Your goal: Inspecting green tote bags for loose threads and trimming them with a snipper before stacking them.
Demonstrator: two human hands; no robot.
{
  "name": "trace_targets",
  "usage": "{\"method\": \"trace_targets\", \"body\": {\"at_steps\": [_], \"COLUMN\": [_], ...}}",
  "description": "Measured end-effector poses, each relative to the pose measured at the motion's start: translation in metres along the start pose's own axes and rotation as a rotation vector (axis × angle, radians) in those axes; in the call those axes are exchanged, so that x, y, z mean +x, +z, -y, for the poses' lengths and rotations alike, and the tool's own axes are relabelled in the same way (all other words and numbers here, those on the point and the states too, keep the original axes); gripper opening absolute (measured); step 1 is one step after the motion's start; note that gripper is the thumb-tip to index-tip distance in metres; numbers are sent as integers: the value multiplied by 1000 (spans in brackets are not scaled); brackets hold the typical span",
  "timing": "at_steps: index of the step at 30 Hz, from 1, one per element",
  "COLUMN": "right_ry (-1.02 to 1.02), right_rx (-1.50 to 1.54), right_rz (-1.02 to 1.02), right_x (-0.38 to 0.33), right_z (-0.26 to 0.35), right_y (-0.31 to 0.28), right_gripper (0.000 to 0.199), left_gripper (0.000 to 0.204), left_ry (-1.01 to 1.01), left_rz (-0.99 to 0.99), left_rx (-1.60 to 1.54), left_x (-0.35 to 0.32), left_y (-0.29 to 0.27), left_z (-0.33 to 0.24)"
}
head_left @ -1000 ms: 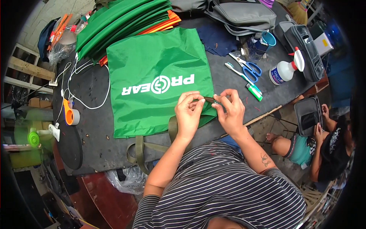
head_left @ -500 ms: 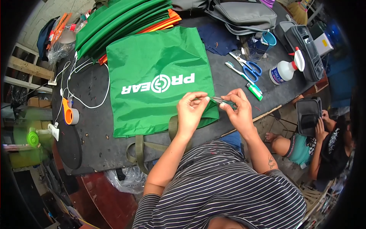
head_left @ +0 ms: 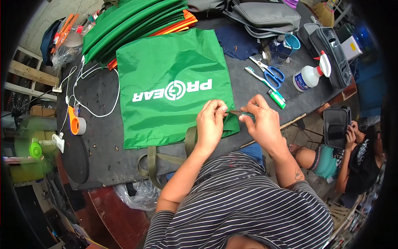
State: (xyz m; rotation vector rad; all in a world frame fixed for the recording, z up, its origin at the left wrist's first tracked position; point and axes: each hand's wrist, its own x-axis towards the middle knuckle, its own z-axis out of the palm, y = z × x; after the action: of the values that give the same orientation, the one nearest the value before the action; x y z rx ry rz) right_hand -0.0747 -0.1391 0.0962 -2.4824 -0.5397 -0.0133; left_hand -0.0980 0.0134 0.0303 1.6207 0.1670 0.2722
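Observation:
A green tote bag (head_left: 161, 118) with a white print and olive webbing handles (head_left: 152, 162) lies flat in front of me, its print upside down. My left hand (head_left: 210, 126) is closed, pinching the bag's edge at its near right corner between thumb and fingers. Between the thumb and fingers of my right hand (head_left: 265, 124) is a pair of small thread snips (head_left: 236, 111), mostly covered by the fingers. Their narrow metal blades point left and reach the pinched edge. Whether they touch a thread is too small to tell.
Folded green bags (head_left: 132, 27) are stacked beyond. On the right are blue-handled scissors (head_left: 271, 74), a toothbrush (head_left: 259, 76), a green lighter (head_left: 276, 99) and a spray bottle (head_left: 306, 79). A tape roll (head_left: 77, 125) and white cable lie left. A seated person (head_left: 356, 162) holds a black pouch.
My right hand has shifted slightly right and the hands are a little farther apart. The left fingers have curled in more, and the bag has moved very slightly.

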Motion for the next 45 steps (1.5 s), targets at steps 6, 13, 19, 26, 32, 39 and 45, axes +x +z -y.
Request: {"method": "trace_targets", "body": {"at_steps": [6, 13, 19, 26, 32, 39, 45], "right_ry": [-37, -115, -24, 108, 232, 164, 149], "right_rx": [-46, -110, 363, 677, 616, 483, 768], "right_rz": [-4, 3, 43, 90, 136, -86, -84], "right_x": [0, 8, 22, 31, 31, 27, 18], "right_z": [3, 0, -28, -50, -55, -58, -52], "right_y": [-2, 5, 33, 78, 81, 81, 57], "right_gripper": [17, 13, 41, 34, 32, 31, 34], "left_gripper": [9, 10, 27, 22, 34, 43, 37], "left_ry": [114, 169, -166, -152, 35, 112, -157], "left_rz": [-13, -26, -44, 11, -25, 98, 103], "left_rx": [223, 255, -441, -597, -21, 535, -125], "left_x": [-2, -2, 17, 7, -32, -45, -35], "left_y": [2, 0, -25, -39, -36, -30, -21], "left_z": [-2, 4, 19, 16, -1, -6, 9]}}
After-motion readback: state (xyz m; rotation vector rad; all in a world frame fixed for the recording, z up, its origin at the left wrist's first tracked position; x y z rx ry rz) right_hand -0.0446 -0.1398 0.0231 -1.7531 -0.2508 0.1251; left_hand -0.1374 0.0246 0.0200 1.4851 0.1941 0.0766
